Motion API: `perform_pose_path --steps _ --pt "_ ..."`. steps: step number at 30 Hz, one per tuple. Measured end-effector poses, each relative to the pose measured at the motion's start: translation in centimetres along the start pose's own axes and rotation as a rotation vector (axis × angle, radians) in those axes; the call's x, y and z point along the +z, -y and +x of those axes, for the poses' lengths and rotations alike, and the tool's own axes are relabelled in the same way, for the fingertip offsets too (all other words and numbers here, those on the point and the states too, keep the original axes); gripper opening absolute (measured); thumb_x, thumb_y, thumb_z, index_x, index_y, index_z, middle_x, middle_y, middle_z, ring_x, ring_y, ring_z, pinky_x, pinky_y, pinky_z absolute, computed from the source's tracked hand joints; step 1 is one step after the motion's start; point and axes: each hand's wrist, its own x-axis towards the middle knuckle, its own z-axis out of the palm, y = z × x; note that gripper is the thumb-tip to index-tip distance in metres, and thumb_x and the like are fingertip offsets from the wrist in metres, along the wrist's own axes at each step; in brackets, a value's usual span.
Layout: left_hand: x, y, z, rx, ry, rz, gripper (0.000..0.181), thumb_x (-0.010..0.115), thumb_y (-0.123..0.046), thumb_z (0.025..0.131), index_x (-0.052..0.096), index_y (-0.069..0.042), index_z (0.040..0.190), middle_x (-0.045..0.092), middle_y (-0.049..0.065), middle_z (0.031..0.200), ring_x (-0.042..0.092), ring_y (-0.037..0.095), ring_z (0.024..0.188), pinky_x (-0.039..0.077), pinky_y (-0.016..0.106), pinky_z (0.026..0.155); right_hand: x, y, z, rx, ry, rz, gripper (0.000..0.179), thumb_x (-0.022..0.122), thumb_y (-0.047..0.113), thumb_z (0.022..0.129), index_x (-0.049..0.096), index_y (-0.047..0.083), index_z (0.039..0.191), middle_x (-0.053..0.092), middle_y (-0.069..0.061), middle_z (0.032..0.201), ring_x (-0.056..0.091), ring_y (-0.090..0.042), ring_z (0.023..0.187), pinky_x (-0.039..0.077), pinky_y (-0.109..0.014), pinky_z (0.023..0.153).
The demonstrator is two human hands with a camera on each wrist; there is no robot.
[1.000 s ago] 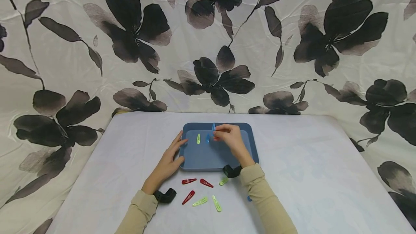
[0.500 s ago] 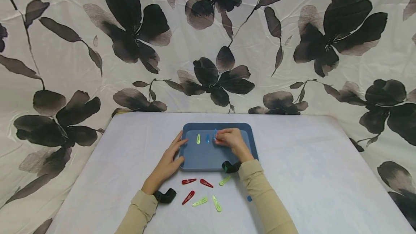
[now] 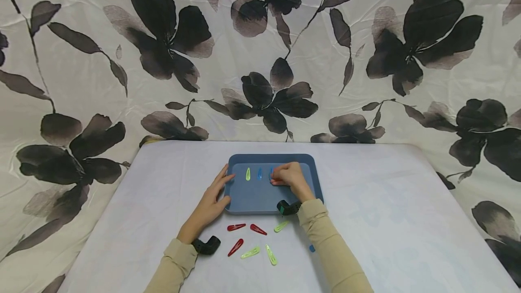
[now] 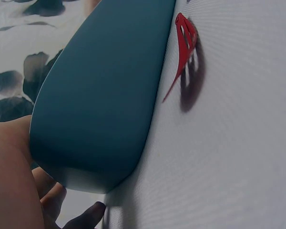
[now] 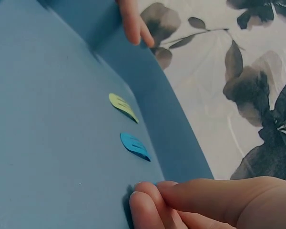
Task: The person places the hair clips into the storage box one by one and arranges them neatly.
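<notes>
Two bare hands work at a blue tray (image 3: pixel 252 200) on a white table (image 3: pixel 382 220). Leftmost, the left hand (image 3: pixel 211 198) lies with fingers extended against the tray's edge, gripping nothing. Below the tray sit three red clips (image 3: pixel 235 248) and three loose green clips (image 3: pixel 271 255). Inside stand, left to right, a green clip (image 3: pixel 248 174), a blue clip (image 3: pixel 259 174) and a held clip (image 3: pixel 271 172), also blue, pinched closely and mostly hidden by the right hand (image 3: pixel 289 176). The step seems to be placing it in the row; next, the pinch should loosen without nudging its neighbour.
</notes>
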Motion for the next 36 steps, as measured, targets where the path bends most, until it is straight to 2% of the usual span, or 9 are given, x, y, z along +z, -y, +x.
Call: perform_pose_path --steps 7,24,32,36 --pt "0.0 0.2 0.0 0.006 0.000 -0.020 0.061 0.053 0.015 0.085 0.044 0.007 0.144 0.019 0.020 0.162 0.019 0.038 0.148 0.026 0.060 0.111 0.2 -0.2 0.2 -0.003 -0.019 -0.007 0.023 0.067 -0.012 0.083 0.067 -0.018 0.105 0.071 -0.022 0.083 0.068 -0.014 0.058 0.058 -0.027 0.062" --pt "0.1 0.3 -0.1 0.010 -0.004 -0.022 0.060 0.053 0.015 0.085 0.045 0.007 0.144 0.019 0.021 0.162 0.019 0.037 0.148 0.023 0.060 0.112 0.1 -0.2 0.0 -0.017 -0.045 -0.039 0.013 0.070 -0.008 0.083 0.071 -0.013 0.094 0.071 -0.020 0.075 0.066 -0.012 0.053 0.057 -0.026 0.057" --pt "0.0 0.2 -0.1 0.009 -0.003 -0.003 0.061 0.054 0.013 0.084 0.045 0.005 0.143 0.020 0.023 0.161 0.020 0.041 0.147 0.026 0.061 0.111 -0.1 0.1 0.5 0.021 -0.009 -0.045 0.013 0.070 -0.007 0.083 0.071 -0.014 0.094 0.070 -0.016 0.071 0.066 -0.012 0.052 0.056 -0.026 0.055" --pt "0.2 0.8 0.0 0.016 -0.007 -0.005 0.061 0.054 0.014 0.084 0.045 0.006 0.144 0.019 0.022 0.162 0.020 0.039 0.148 0.025 0.061 0.111 -0.3 0.3 1.1 0.062 0.011 -0.053 0.012 0.073 -0.005 0.082 0.071 -0.012 0.092 0.068 -0.012 0.064 0.065 -0.012 0.050 0.055 -0.025 0.052"
